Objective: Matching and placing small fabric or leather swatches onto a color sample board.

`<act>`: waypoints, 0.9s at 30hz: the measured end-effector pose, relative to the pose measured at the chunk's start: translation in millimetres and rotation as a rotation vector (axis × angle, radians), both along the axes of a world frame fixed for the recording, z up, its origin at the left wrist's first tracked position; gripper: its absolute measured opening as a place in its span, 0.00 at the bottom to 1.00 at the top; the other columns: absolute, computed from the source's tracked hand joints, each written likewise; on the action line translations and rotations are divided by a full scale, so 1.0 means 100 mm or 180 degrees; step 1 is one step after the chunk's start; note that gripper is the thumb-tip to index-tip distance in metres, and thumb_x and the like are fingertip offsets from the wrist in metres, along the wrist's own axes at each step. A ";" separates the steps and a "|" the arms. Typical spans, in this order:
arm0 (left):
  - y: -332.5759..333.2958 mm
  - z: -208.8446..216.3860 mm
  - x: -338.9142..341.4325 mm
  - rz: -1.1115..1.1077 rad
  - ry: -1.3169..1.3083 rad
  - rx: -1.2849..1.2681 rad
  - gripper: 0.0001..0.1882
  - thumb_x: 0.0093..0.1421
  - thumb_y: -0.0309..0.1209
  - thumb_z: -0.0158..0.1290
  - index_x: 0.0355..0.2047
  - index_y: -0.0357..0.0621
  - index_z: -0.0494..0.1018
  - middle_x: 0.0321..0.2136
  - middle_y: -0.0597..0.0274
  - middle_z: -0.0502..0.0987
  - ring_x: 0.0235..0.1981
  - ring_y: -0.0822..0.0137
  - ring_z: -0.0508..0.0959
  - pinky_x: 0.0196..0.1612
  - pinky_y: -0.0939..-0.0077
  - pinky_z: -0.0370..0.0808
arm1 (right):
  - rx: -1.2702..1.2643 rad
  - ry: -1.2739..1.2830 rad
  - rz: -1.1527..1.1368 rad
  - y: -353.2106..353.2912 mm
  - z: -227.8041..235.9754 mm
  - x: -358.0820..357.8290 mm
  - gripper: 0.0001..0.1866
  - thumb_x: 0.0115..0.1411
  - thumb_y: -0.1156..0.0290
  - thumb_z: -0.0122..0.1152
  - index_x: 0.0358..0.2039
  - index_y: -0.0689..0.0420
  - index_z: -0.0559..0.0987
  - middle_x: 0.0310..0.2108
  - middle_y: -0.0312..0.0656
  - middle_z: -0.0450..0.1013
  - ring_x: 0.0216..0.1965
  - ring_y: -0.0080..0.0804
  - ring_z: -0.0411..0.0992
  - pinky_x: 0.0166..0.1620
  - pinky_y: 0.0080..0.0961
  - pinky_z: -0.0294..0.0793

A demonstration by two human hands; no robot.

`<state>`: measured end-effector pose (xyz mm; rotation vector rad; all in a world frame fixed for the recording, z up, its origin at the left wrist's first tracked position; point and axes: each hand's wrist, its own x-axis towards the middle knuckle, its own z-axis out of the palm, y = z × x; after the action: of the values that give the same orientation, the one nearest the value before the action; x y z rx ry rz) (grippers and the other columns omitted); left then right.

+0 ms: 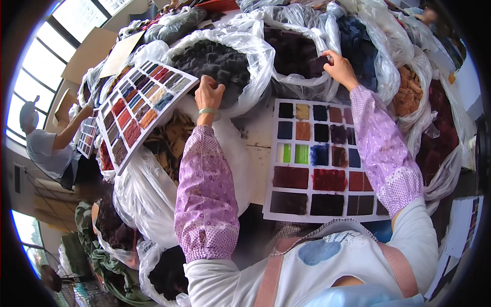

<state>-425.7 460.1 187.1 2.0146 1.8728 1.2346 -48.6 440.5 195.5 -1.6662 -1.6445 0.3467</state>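
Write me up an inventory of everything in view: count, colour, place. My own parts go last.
Swatch boards: three, white with coloured patches; one right of centre, one tilted at left, one by the co-worker
Dark grey fluff: one bagful, top centre
Dark maroon fluff: one bagful, right of the grey
Blue material: one bagful, upper right
Orange-brown pieces: one bagful, right
Plastic bags: many, clear-whitish, throughout; overlapping, exact count unclear
Cardboard sheets: at least two, brown and tan, upper left
Windows: several panes, bright, far left
Co-worker: one, white top, left
Sleeve covers: two, purple floral, your forearms
Left hand: one, bare, beside the tilted board
Right hand: one, bare, at the maroon bag's rim
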 end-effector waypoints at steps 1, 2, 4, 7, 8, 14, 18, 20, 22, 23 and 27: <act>0.05 -0.02 -0.03 0.0150 -0.0102 0.0070 0.13 0.43 0.33 0.53 0.29 0.43 0.67 0.24 0.52 0.74 0.28 0.52 0.75 0.34 0.64 0.70 | 0.0232 -0.0621 -0.0244 0.05 -0.02 0.00 0.18 0.44 0.67 0.53 0.39 0.48 0.72 0.25 0.45 0.73 0.29 0.43 0.72 0.34 0.34 0.70; 0.10 -0.01 -0.05 0.0279 -0.0207 0.0160 0.13 0.43 0.34 0.54 0.29 0.44 0.67 0.23 0.53 0.74 0.27 0.52 0.75 0.33 0.64 0.70 | 0.0480 -0.1245 -0.0512 0.06 -0.01 0.00 0.18 0.44 0.67 0.53 0.39 0.47 0.72 0.26 0.46 0.73 0.31 0.45 0.72 0.35 0.35 0.70; 0.05 0.07 -0.01 0.0308 -0.0017 0.0101 0.13 0.43 0.34 0.54 0.30 0.46 0.67 0.23 0.54 0.75 0.28 0.52 0.75 0.33 0.64 0.70 | 0.0660 -0.0571 -0.0253 0.01 0.16 -0.22 0.17 0.45 0.67 0.52 0.39 0.46 0.72 0.29 0.47 0.73 0.32 0.46 0.72 0.36 0.36 0.70; -0.07 0.07 0.06 0.0336 0.0481 0.0084 0.14 0.44 0.34 0.55 0.33 0.51 0.67 0.23 0.56 0.75 0.29 0.54 0.75 0.33 0.63 0.71 | 0.0860 -0.0763 -0.0168 -0.01 0.25 -0.46 0.16 0.45 0.68 0.51 0.38 0.47 0.73 0.28 0.45 0.74 0.31 0.44 0.72 0.35 0.36 0.70; -0.06 0.08 0.03 0.0413 0.0775 0.0207 0.14 0.45 0.34 0.55 0.34 0.53 0.67 0.23 0.57 0.74 0.29 0.55 0.75 0.32 0.62 0.71 | 0.0896 -0.0709 -0.0042 0.04 0.30 -0.57 0.16 0.45 0.68 0.51 0.38 0.47 0.73 0.27 0.44 0.74 0.31 0.43 0.72 0.34 0.35 0.71; -0.22 0.12 -0.02 0.0196 0.1600 0.1109 0.15 0.42 0.28 0.54 0.34 0.52 0.68 0.23 0.63 0.75 0.32 0.61 0.73 0.35 0.68 0.68 | 0.0715 -0.0530 0.0040 -0.01 0.15 -0.63 0.16 0.44 0.67 0.51 0.37 0.46 0.74 0.27 0.41 0.74 0.31 0.41 0.72 0.35 0.34 0.71; -0.22 0.29 -0.05 0.0317 0.1341 0.1125 0.13 0.43 0.27 0.52 0.32 0.51 0.70 0.23 0.61 0.75 0.31 0.60 0.73 0.35 0.67 0.69 | 0.0782 -0.0576 0.0338 -0.13 0.12 -0.53 0.14 0.46 0.69 0.50 0.36 0.50 0.75 0.25 0.43 0.73 0.29 0.40 0.72 0.35 0.32 0.71; -0.40 0.32 0.04 -0.0216 0.0695 0.0953 0.12 0.44 0.27 0.50 0.32 0.51 0.72 0.24 0.60 0.74 0.29 0.59 0.74 0.33 0.67 0.70 | 0.0097 -0.0394 0.0763 -0.46 0.14 -0.60 0.15 0.46 0.70 0.50 0.37 0.52 0.75 0.25 0.44 0.73 0.27 0.38 0.72 0.35 0.30 0.70; -0.64 0.38 0.22 -0.0866 0.0297 0.0352 0.14 0.44 0.25 0.48 0.33 0.50 0.75 0.25 0.55 0.73 0.28 0.56 0.74 0.34 0.67 0.71 | -0.0405 -0.0023 0.1294 -0.70 0.04 -0.62 0.18 0.46 0.72 0.47 0.40 0.53 0.74 0.24 0.45 0.73 0.24 0.32 0.70 0.34 0.26 0.69; -0.74 0.33 0.31 -0.1282 0.0273 0.0057 0.15 0.45 0.23 0.48 0.35 0.49 0.75 0.27 0.55 0.74 0.27 0.60 0.75 0.33 0.71 0.72 | -0.0470 -0.0018 0.1288 -0.84 0.03 -0.62 0.18 0.46 0.72 0.47 0.40 0.53 0.74 0.24 0.45 0.73 0.24 0.32 0.70 0.34 0.26 0.69; -1.12 0.05 0.66 -0.2336 0.0382 -0.0822 0.17 0.44 0.21 0.48 0.35 0.49 0.76 0.27 0.51 0.75 0.27 0.58 0.76 0.35 0.71 0.72 | -0.0790 -0.0025 0.1788 -1.13 -0.07 -0.61 0.17 0.46 0.74 0.44 0.37 0.55 0.75 0.24 0.38 0.71 0.20 0.21 0.66 0.29 0.20 0.67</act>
<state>-359.6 347.6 192.4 2.3210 1.0585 0.6468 -110.1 327.1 188.8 -1.3411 -2.1297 0.8475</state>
